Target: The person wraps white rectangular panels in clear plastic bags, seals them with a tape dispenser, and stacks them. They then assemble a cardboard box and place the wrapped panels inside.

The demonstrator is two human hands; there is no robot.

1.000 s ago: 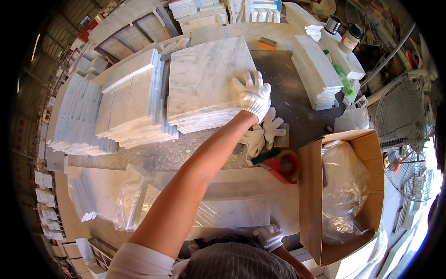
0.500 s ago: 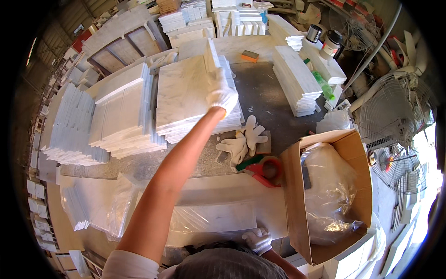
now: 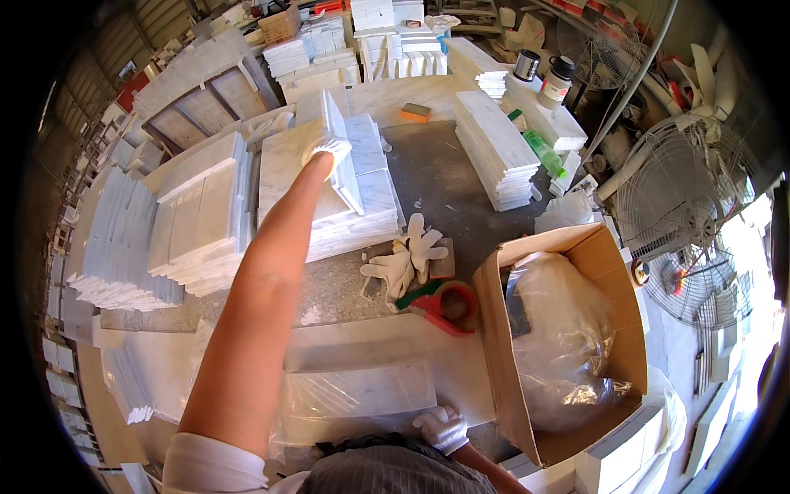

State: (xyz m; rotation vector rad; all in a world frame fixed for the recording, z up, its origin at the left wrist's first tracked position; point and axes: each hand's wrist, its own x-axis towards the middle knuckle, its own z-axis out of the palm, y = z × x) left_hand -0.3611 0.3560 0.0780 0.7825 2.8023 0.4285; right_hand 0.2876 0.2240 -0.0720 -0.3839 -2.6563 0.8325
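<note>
My left hand, in a white glove, grips a white, grey-veined marble tile. That tile is tilted up on edge over a stack of similar tiles, its lower end near the stack's front. At the near edge of the table, my right hand, also gloved, has curled fingers beside the right end of a marble slab under clear plastic film. Whether those fingers pinch anything is hidden. Loose white gloves and a red tape dispenser lie beyond.
An open cardboard box with clear plastic bags inside stands at the right. More tile stacks line the left, and another stack sits at far right. An orange sponge block, green bottle and fans are farther off.
My left hand has turned the marble tile from nearly end-on to a slanted position and moved left with it. The whole view has shifted slightly. My right hand stays by the plastic-covered slab.
</note>
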